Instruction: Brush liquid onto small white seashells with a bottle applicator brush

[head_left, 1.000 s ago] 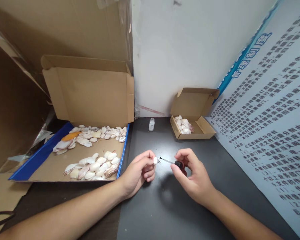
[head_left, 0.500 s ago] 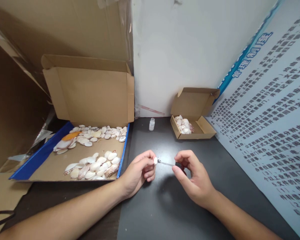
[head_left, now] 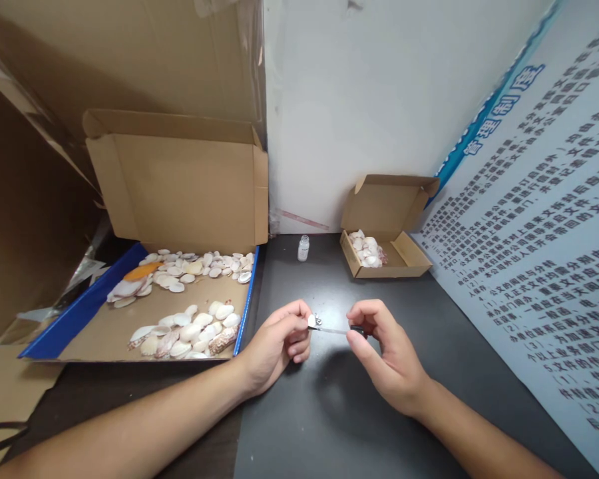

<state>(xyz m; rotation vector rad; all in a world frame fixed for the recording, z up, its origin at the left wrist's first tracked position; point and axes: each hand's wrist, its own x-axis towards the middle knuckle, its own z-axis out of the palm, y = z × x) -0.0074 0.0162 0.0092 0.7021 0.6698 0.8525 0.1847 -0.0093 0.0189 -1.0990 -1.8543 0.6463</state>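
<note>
Between thumb and fingertips, my left hand [head_left: 282,342] pinches a small white shell [head_left: 311,320]. A small silvery piece [head_left: 318,320] shows right beside the shell; whether it is joined to it I cannot tell. My right hand [head_left: 387,352] grips the black cap [head_left: 358,330] of a thin brush applicator [head_left: 332,330]. The applicator's dark tip points left and reaches the shell's lower edge. Behind the hands, a small clear bottle [head_left: 303,249] stands upright with no cap on it.
At the left, a large open blue-edged box [head_left: 100,332] holds many white shells and an orange one. A smaller open cardboard box [head_left: 402,269] with shells sits at the back right. A printed sheet [head_left: 539,199] lines the right side, and a white wall [head_left: 379,86] rises behind.
The applicator has shifted slightly, its tip now lower against the shell. The fingers of my right hand have turned a little, showing more of the black cap. My left hand has barely moved.
</note>
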